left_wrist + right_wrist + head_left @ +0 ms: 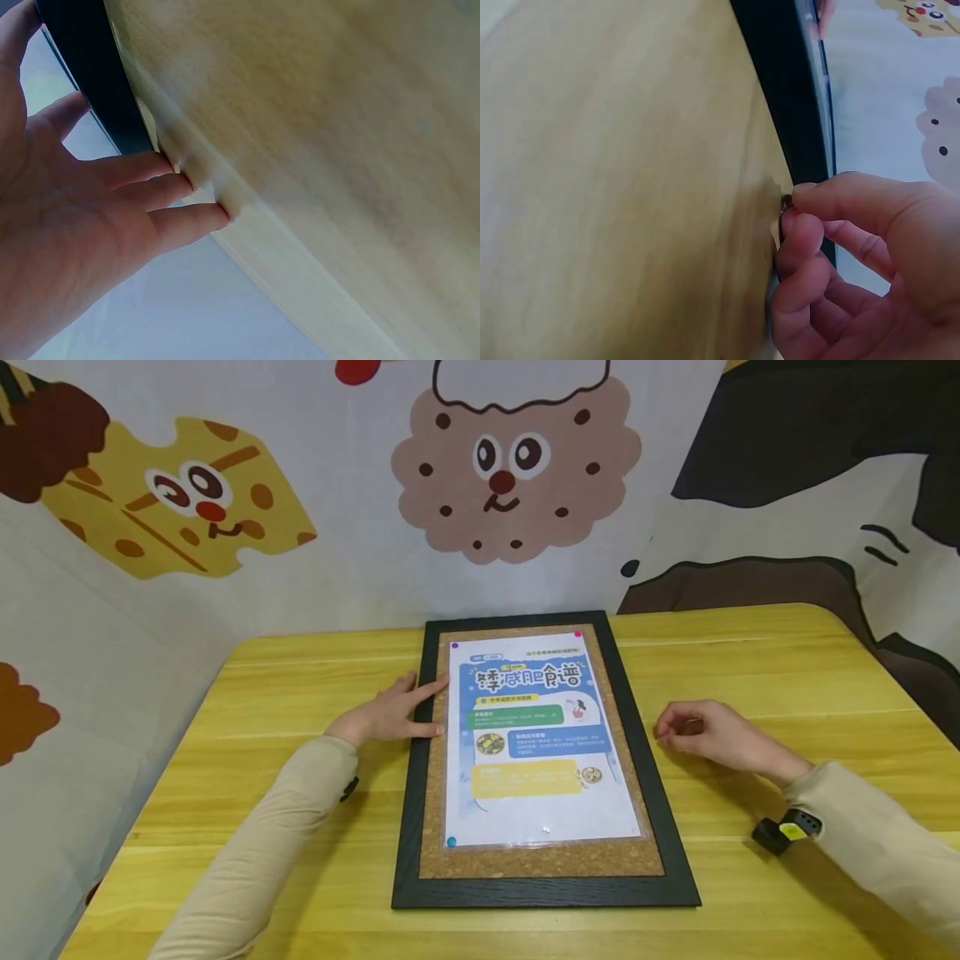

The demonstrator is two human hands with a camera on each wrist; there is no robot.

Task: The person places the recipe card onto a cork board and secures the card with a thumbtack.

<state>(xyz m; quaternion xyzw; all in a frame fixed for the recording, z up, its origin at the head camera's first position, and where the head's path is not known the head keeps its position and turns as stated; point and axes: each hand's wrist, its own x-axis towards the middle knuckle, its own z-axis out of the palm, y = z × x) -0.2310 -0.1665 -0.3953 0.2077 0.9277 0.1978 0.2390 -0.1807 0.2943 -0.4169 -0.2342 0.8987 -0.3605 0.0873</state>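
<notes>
A cork board [525, 863] with a black frame [540, 892] lies on the table, bearing a printed sheet [525, 818] covered in clear film. Coloured tacks sit at its corners: a purple tack [454, 645], a pink tack [577, 634] and a teal tack [451, 842]. Spread over the frame's left side, my left hand [393, 708] reaches the sheet's left edge with thumb and forefinger; its other fingers [191, 221] extend along the table. Just right of the frame, my right hand [712, 733] pinches a tiny dark metallic piece [786, 202], mostly hidden between thumb and forefinger.
The yellow wood-grain table [300, 868] extends on both sides of the frame. Behind it stands a pale wall [352, 552] with cartoon food pictures. A black band device [787, 830] is strapped on the right wrist.
</notes>
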